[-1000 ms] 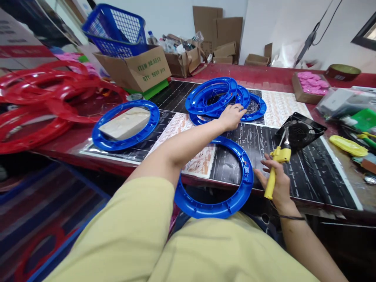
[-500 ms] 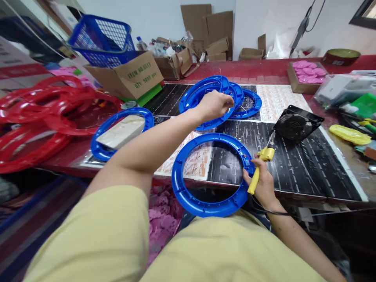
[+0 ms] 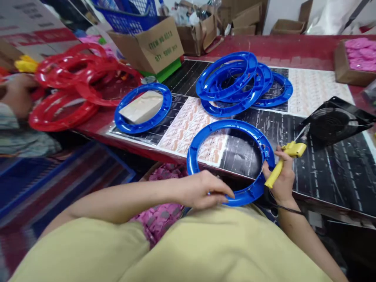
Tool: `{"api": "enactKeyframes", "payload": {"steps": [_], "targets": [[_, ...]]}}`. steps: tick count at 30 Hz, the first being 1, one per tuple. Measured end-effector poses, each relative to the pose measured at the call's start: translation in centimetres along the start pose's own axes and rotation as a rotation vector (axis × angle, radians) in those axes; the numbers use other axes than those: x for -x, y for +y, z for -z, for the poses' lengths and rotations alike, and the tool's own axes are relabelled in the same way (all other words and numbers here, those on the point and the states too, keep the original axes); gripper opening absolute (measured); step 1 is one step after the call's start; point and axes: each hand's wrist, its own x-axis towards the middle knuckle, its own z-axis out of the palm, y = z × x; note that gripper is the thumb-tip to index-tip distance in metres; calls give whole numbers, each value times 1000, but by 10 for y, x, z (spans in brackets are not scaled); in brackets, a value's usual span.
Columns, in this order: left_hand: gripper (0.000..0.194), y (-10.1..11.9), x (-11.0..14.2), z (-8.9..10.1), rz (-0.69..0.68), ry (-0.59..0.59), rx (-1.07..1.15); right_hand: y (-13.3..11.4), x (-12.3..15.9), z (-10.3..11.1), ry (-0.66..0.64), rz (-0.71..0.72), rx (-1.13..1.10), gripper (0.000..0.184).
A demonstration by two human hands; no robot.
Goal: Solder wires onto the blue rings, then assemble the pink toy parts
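While your right hand [image 3: 283, 182] grips the yellow tool [image 3: 295, 149] and your left hand [image 3: 204, 190], hold unclear, crosses the blue ring [image 3: 232, 124], its wiring [image 3: 266, 150] seems only partly done

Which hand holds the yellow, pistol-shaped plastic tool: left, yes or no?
No, the right hand holds the yellow tool, away from the left hand.

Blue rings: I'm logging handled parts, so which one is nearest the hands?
The front ring, jutting past the near edge of the table, by the left hand and right hand; the other blue rings lie farther off.
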Motion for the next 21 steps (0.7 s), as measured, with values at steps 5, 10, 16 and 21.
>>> {"api": "enactKeyframes", "payload": {"steps": [5,10,16,21], "targets": [[45,-39,32,-25,27,-72,-343,0,0,2,39,61,22,36],[52,-58,52,-38,6,-90,-597,2,3,3,25,68,25,38],[33,-65,44,-45,34,-73,-850,-10,-8,-2,161,188,-82,49],[15,-56,70,-10,140,74,-974,-17,-36,-10,394,479,-350,57]]}}
